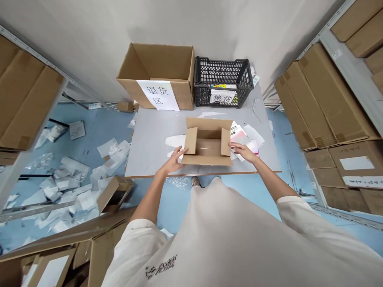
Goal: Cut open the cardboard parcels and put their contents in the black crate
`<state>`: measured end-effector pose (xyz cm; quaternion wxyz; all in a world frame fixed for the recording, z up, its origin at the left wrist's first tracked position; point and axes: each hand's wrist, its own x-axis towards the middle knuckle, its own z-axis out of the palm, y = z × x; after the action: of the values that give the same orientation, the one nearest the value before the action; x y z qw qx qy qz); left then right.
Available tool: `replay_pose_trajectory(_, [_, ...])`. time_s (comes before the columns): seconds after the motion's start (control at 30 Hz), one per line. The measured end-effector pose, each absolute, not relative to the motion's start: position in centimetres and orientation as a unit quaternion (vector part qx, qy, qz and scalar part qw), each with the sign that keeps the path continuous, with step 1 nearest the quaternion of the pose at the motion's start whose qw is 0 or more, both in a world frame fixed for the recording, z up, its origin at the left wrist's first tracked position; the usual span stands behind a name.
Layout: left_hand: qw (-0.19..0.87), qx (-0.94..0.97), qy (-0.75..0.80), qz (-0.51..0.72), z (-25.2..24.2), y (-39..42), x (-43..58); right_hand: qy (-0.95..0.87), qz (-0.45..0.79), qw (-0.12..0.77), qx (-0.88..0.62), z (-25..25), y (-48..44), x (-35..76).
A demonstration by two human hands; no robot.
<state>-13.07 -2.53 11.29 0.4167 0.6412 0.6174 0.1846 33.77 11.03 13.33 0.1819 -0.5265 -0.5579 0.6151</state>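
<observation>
A small open cardboard box [208, 142] with its flaps spread sits near the front edge of a grey table [152, 135]. My left hand [175, 158] rests with spread fingers against the box's near left corner. My right hand [243, 151] lies with fingers stretched out at the box's right flap, on top of white and pink packets [245, 137] beside the box. Neither hand grips anything that I can see.
At the table's back stand a large open carton [158, 73] with a paper sign and a black plastic crate [222, 81] with a label. Shelves of flat cartons [326, 99] flank both sides. Scrap paper and packaging [68, 179] litter the blue floor at left.
</observation>
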Motion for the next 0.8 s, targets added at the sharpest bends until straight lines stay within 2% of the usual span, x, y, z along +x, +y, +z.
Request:
replay_pose_trajectory(0.17, [0.409,0.566,0.672,0.244,9.9,-0.3,-10.8,-0.513,0.654,0.153,-0.535,13.0,10.5,33.1])
replay_pose_trajectory(0.3, [0.374,0.486,0.733,0.293,9.2,0.9,-8.7,-0.521,0.618,0.190,-0.558,11.8,9.7,32.5])
replay_pose_trajectory(0.43, [0.344,0.504,0.729,0.310,9.3,1.3,-8.2,-0.539,0.537,0.247,-0.601,11.0,9.2,31.4])
replay_pose_trajectory(0.63, [0.279,0.528,0.695,0.401,11.1,1.5,-11.8,-0.583,0.502,0.314,-0.556,12.1,11.7,27.8])
replay_pose_trajectory(0.8, [0.206,0.487,0.739,0.416,12.2,2.6,-17.4,-0.632,0.486,0.313,-0.517,12.2,16.1,19.9])
